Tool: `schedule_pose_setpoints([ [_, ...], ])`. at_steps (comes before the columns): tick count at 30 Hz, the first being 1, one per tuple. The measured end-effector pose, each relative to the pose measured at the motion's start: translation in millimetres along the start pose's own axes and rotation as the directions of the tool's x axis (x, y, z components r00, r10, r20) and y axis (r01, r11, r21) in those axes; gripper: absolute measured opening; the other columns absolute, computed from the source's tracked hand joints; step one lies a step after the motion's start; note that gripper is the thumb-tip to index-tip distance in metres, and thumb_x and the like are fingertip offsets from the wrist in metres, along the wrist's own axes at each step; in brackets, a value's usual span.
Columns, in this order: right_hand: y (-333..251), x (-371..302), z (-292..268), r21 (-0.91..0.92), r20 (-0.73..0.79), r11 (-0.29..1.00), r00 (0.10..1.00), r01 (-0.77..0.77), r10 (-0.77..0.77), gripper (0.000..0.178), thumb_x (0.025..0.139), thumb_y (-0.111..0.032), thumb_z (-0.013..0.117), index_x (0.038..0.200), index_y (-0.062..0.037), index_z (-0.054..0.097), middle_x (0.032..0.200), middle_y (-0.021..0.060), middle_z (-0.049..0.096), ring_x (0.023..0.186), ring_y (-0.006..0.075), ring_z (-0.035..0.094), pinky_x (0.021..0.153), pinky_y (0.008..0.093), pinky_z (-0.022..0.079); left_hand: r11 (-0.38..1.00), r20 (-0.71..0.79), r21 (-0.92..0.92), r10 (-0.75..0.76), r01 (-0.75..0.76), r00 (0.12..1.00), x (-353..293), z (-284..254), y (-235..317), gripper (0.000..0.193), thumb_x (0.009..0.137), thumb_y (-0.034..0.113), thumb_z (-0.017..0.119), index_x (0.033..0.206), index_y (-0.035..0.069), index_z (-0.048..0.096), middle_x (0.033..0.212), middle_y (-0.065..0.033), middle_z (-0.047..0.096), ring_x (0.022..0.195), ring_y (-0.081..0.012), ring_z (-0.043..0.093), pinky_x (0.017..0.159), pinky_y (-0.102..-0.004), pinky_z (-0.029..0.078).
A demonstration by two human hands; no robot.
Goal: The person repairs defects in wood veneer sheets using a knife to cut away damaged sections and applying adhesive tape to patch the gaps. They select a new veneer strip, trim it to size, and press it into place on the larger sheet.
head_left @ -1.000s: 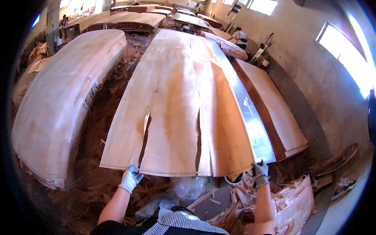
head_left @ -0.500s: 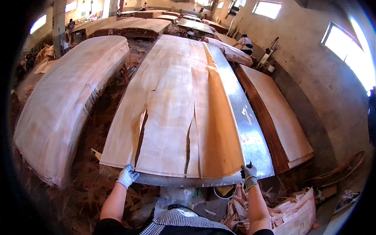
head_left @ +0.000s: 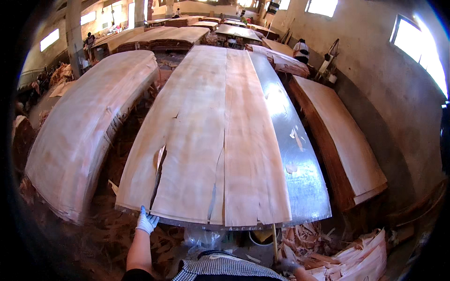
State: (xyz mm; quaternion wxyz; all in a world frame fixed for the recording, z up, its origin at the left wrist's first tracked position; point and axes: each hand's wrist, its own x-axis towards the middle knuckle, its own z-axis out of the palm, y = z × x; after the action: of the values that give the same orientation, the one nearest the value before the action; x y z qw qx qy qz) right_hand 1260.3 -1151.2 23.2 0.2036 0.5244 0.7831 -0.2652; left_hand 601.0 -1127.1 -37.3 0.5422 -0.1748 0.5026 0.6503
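Observation:
Long pale wood veneer sheets (head_left: pixel 194 140) lie flat over a shiny metal-topped table (head_left: pixel 303 187). A dark split (head_left: pixel 158 175) opens in the left part, and a narrower gap runs near the middle seam. My left hand (head_left: pixel 147 222), in a pale glove, is at the near left edge of the veneer by that split, its thumb and fingers pinching the edge. Low at the right, my right hand (head_left: pixel 289 266) is blurred beside the lower end of a thin wooden stick (head_left: pixel 275 241). The stick stands upright against the table's near edge, and the hand seems closed round it.
Veneer stacks stand left (head_left: pixel 89 126) and right (head_left: pixel 337 136) of the table. A bucket (head_left: pixel 262 239) sits under the near edge. Torn veneer scraps (head_left: pixel 347 257) are heaped on the floor at right. Another person (head_left: pixel 301 50) works far right by the wall.
The right veneer strip, raised and curled before, now lies flat, and the middle gap has narrowed. My right hand has left its corner and dropped down toward me; the stick has come into view.

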Motion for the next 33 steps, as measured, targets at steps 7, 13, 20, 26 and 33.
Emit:
schedule_pose_setpoints([
  [7,-27,119,-38,0.698,-0.614,0.712,0.580,0.081,0.535,0.024,0.065,-0.020,0.069,0.076,0.0000,0.062,0.066,0.0147,0.062,0.057,0.0225,0.059,0.057,0.0319,0.046,0.996,0.011,-0.002,-0.092,0.092,0.996,-24,21,-50,0.068,0.075,0.040,0.065,0.126,0.007,0.034,0.131,-0.0117,0.036,0.119,-0.0310,0.036,0.096,-0.0483,0.035],
  [13,72,115,-60,0.801,-0.565,0.584,0.483,0.128,0.669,0.024,0.065,-0.019,0.067,0.079,0.0000,0.063,0.065,0.0177,0.060,0.061,0.0255,0.061,0.058,0.0326,0.046,0.984,0.082,0.103,-0.152,0.143,0.985,-8,50,-77,0.048,0.087,0.029,0.049,0.128,0.008,0.034,0.133,-0.0164,0.035,0.122,-0.0358,0.034,0.095,-0.0534,0.034],
  [20,76,110,-118,0.680,-0.642,0.732,0.444,-0.048,0.626,0.019,0.069,-0.019,0.063,0.074,-0.0003,0.061,0.062,0.0158,0.059,0.057,0.0264,0.057,0.055,0.0363,0.044,0.984,0.019,0.111,-0.142,0.140,0.990,-16,63,-86,0.044,0.088,0.030,0.048,0.123,0.006,0.037,0.129,-0.0170,0.039,0.117,-0.0366,0.039,0.094,-0.0520,0.037],
  [26,117,26,-62,0.520,-0.715,0.770,0.305,-0.368,0.629,0.019,0.073,-0.023,0.060,0.071,-0.0043,0.059,0.070,0.0165,0.060,0.065,0.0337,0.059,0.059,0.0419,0.046,0.989,0.000,0.111,-0.101,0.100,0.995,-13,75,-97,0.041,0.087,0.029,0.051,0.118,0.007,0.040,0.124,-0.0155,0.042,0.114,-0.0344,0.042,0.093,-0.0516,0.038],
  [33,167,-50,-7,0.542,-0.496,0.549,0.285,-0.636,0.820,0.018,0.078,-0.027,0.055,0.083,-0.0094,0.057,0.074,0.0169,0.060,0.068,0.0361,0.058,0.058,0.0444,0.044,0.989,-0.025,0.134,-0.062,0.064,0.998,3,67,-97,0.038,0.084,0.033,0.053,0.110,0.006,0.046,0.110,-0.0126,0.051,0.108,-0.0310,0.047,0.088,-0.0485,0.043],
])
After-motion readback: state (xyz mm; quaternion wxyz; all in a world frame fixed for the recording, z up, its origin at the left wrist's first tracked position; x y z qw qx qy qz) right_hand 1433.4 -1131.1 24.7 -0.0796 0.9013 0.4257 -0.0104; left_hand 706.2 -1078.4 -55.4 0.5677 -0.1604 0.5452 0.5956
